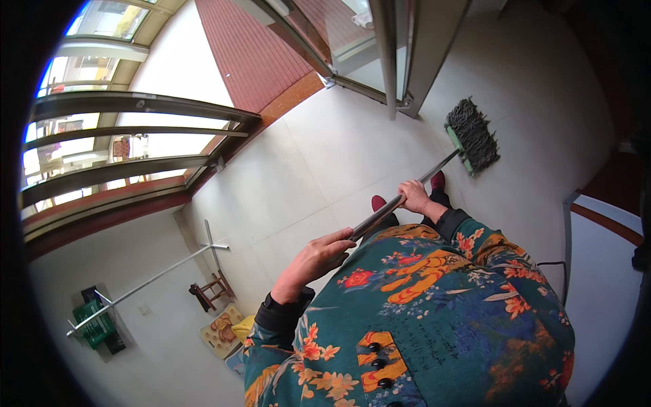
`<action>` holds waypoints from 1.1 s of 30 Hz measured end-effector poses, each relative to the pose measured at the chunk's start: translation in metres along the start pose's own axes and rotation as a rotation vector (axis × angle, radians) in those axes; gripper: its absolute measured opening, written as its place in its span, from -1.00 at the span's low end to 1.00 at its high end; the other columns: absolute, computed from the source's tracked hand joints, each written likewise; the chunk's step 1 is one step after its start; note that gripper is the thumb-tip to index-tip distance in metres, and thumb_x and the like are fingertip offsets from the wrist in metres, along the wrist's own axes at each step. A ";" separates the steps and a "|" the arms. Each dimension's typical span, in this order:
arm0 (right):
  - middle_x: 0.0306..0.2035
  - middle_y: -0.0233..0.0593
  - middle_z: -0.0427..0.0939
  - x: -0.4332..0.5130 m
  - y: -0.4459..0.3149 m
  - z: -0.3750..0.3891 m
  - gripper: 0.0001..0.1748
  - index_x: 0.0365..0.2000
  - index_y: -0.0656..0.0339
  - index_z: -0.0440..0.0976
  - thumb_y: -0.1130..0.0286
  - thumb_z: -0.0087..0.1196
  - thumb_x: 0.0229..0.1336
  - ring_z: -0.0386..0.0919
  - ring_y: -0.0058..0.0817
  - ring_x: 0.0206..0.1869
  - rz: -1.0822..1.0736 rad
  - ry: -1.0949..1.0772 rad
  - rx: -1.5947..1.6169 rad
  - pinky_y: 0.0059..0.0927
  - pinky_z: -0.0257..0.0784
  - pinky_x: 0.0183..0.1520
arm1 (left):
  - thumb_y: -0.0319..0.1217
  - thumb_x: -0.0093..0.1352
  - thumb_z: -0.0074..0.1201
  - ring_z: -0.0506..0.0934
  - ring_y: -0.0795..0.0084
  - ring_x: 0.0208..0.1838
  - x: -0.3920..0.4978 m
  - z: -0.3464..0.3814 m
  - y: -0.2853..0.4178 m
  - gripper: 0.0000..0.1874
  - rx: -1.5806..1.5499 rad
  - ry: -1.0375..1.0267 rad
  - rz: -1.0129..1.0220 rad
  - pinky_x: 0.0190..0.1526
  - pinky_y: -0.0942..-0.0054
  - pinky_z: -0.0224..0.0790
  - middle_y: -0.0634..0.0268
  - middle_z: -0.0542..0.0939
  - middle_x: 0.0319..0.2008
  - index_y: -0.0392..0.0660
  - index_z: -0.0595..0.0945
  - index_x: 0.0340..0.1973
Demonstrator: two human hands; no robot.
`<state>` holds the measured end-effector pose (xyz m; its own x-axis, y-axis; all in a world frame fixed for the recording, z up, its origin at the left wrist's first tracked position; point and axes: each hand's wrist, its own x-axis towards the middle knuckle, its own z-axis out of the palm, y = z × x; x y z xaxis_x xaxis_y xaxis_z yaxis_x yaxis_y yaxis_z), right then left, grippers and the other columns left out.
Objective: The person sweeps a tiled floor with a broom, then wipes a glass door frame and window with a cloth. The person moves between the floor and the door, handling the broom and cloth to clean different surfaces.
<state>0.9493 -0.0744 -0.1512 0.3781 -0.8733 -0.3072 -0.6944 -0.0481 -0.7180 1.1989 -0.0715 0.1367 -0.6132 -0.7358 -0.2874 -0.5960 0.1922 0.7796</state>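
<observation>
A mop runs slantwise across the floor before me, its metal pole reaching from near my torso to a green mop frame. The shaggy grey mop head lies on the pale tiles, to the right of the doorway and beyond my feet. My right hand is closed around the middle of the pole. At the pole's upper end, my left hand has its fingers against the pole; the palm side and thumb are largely hidden, so its hold cannot be made out.
A glass door with a metal frame stands at the top, beside a ribbed red mat beyond the threshold. At left are a metal stand, a small wooden stool and a cartoon-patterned board. A white panel is at right.
</observation>
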 end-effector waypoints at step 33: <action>-0.55 -0.14 0.49 -0.007 -0.020 -0.064 -0.72 -0.58 0.18 0.38 0.33 0.26 -0.32 0.47 -0.10 -0.40 -0.123 -0.098 0.059 -0.24 0.39 -0.38 | -0.54 0.13 0.18 0.46 0.17 0.05 0.023 -0.020 0.055 -0.77 -0.559 0.215 0.204 0.14 0.17 0.20 0.18 0.56 -0.18 -0.16 0.49 -0.32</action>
<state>0.9214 -0.0983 -0.0953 0.5175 -0.8113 -0.2719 -0.6031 -0.1204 -0.7885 1.1620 -0.0905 0.1842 -0.5332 -0.8455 -0.0292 -0.0815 0.0170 0.9965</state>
